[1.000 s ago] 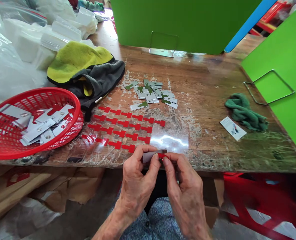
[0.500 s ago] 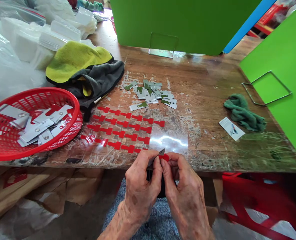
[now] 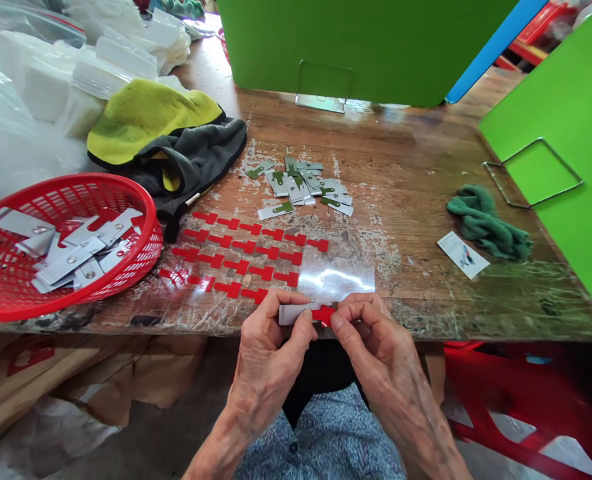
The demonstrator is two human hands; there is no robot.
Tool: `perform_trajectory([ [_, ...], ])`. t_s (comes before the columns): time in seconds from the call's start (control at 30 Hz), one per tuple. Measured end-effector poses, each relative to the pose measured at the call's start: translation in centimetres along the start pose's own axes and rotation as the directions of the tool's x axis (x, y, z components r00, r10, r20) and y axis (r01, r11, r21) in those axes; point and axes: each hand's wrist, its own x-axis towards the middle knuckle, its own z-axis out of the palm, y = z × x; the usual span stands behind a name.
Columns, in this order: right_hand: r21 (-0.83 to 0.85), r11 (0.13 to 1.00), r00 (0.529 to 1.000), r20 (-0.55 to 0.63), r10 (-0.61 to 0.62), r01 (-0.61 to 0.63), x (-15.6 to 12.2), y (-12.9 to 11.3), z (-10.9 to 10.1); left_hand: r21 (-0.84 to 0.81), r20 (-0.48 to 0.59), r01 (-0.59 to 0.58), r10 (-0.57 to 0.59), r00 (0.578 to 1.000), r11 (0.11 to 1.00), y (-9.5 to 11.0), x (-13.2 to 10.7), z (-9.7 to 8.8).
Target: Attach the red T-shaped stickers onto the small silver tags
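At the table's front edge, my left hand (image 3: 272,363) is closed on a flat silver-white strip (image 3: 292,314), thumb in front and fingers behind. A red T-shaped tab (image 3: 323,315) lies against the strip's right end. My right hand (image 3: 389,357) pinches the tab's right side between thumb and fingers; its other fingers are curled and partly hidden. Just beyond my hands, rows of similar red tabs (image 3: 237,267) lie on a clear sheet (image 3: 337,277). Farther back is a loose pile of silver strips with green ends (image 3: 296,192).
A red basket (image 3: 151,220) holding several silver strips stands at the left. Behind it lie a yellow and grey cloth (image 3: 151,123) and clear plastic bags (image 3: 21,120). Green panels (image 3: 336,47) rise at the back and right. A printed card (image 3: 463,255) sits beside a green cloth (image 3: 491,223).
My hands have moved apart slightly, and the strip has turned so its flat face shows. The red tab is now in plainer view at its right end.
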Motion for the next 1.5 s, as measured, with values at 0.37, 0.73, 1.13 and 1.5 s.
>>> perform_trajectory([
  [0.37,0.008,1.000,1.000,0.020,0.000,0.000,0.1,0.4,0.3,-0.149,0.057,0.103,-0.095,0.994,0.983,0.5,0.3,-0.5],
  [0.73,-0.047,0.998,0.999,-0.022,-0.036,0.035,0.1,0.3,0.9,-0.118,0.044,0.134,-0.130,0.991,0.984,0.8,0.1,-0.6],
  [1.13,0.265,0.948,0.984,0.053,0.170,-0.178,0.2,0.0,0.7,-0.185,0.039,0.141,-0.137,0.990,0.973,0.5,0.2,-1.0],
  [1.5,0.450,0.853,0.949,0.282,0.144,-0.263,1.2,-0.5,1.1,-0.278,0.125,0.193,-0.164,0.979,0.941,0.7,0.1,-1.4],
])
